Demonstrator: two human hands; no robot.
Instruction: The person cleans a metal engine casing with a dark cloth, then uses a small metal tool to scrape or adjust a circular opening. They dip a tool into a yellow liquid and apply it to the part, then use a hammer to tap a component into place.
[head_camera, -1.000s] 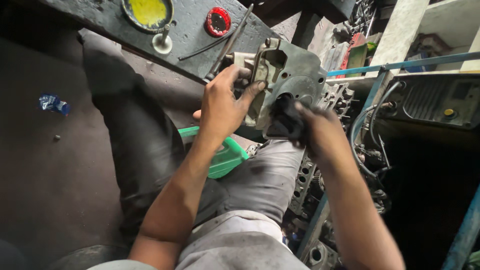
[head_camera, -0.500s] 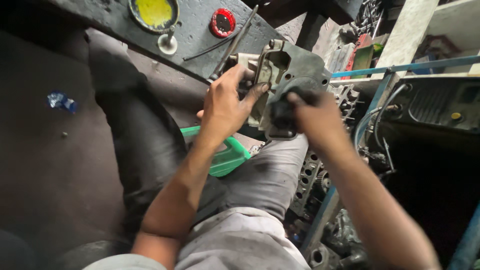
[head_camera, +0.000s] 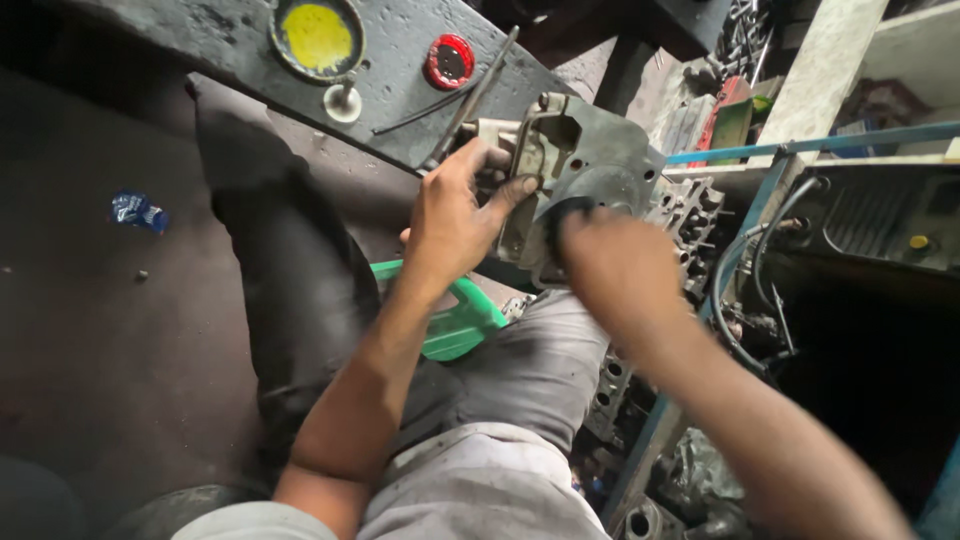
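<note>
One grimy grey casting (head_camera: 585, 165) — oil-blackened.

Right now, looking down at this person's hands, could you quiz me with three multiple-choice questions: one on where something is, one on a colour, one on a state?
1. Where does the green plastic container lie?
A. below the left hand, beside the person's knee
B. on the dark panel
C. on the right-hand shelf

2. What colour is the large round disc on the dark panel?
A. blue
B. yellow
C. white

3. What is the left hand doing?
A. hanging free
B. resting flat on the floor
C. gripping the grey metal engine part

Answers:
1. A, it shows under the left wrist, against the grey trouser leg.
2. B, its face is yellow, left of a red knob.
3. C, the fingers wrap round the part's left edge while the blurred right hand presses on its front.
</note>
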